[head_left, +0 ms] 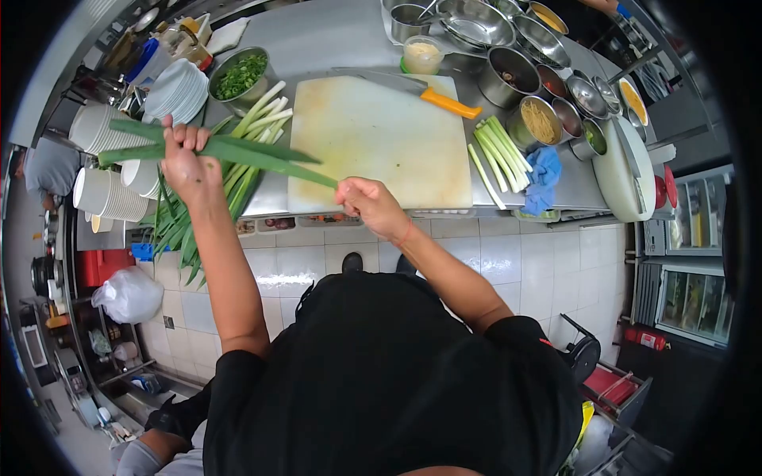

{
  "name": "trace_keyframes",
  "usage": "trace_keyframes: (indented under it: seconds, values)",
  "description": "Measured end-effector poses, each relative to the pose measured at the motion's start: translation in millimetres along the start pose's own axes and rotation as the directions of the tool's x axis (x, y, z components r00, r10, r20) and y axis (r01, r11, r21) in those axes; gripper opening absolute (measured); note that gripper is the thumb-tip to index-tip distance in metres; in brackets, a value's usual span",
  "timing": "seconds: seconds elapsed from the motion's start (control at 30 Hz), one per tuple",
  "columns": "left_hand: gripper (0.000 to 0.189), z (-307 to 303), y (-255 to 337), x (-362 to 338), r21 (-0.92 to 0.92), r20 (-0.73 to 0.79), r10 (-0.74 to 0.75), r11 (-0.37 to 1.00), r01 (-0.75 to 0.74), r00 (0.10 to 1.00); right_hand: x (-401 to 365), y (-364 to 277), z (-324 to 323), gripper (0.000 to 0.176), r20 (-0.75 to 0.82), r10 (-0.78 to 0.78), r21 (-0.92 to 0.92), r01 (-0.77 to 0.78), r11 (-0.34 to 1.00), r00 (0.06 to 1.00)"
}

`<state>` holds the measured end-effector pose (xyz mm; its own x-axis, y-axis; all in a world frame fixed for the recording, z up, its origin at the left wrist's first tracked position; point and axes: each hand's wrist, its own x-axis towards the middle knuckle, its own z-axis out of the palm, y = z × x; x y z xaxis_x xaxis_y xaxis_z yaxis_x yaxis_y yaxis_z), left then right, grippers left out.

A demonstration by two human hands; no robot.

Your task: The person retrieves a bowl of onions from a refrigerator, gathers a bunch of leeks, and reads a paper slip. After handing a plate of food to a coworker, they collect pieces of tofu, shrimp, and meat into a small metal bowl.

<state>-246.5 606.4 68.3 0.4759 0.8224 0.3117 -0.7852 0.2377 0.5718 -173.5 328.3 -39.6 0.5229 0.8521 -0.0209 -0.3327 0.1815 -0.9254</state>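
My left hand (190, 166) is closed around long, flat green onion leaves (262, 155), held above the left side of the cutting board. At the right end of one leaf, my right hand (369, 206) pinches its tip. Beneath lies the white cutting board (381, 151), with an orange-handled knife (444, 101) across its far edge. A bunch of green onions (246, 178) rests left of the board, leaves hanging over the counter edge. Right of the board sit trimmed pale green onion stalks (500, 155).
A metal pot of chopped greens (242, 75) stands at the back left, near stacked white bowls (111, 193) and plates (176, 89). To the right are a blue cloth (543, 176), several metal containers (508, 75) and a round white board (623, 174). Another person (51, 166) is at far left.
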Motion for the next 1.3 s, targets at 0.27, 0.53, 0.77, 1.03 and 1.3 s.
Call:
trace_keyframes:
  seconds: [0.27,0.53,0.77,1.03,1.3]
  values:
    - [0.024,32,75,-7,0.260,0.062,-0.092,0.963,0.073,0.994,-14,15,-103,0.015,-0.193,-0.549,-0.915,0.052,0.400,0.813]
    - [0.027,26,69,-14,0.571,0.009,-0.296,0.785,0.238,0.955,37,86,-65,0.025,0.160,-0.253,-0.943,0.223,0.247,0.954]
    - [0.027,24,78,-24,0.608,-0.015,-0.307,0.753,0.252,0.952,81,-7,-69,0.031,-0.500,-0.274,-0.866,-0.467,0.181,0.821]
    - [0.032,17,71,-30,0.761,-0.035,-0.437,0.572,0.308,0.899,55,1,-52,0.023,0.159,-0.274,-0.869,0.266,0.418,0.949]
    - [0.048,37,-36,-59,0.991,0.104,-0.749,0.135,-0.002,0.654,12,-46,-144,0.031,-0.308,-0.414,-0.858,-0.062,0.510,0.856]
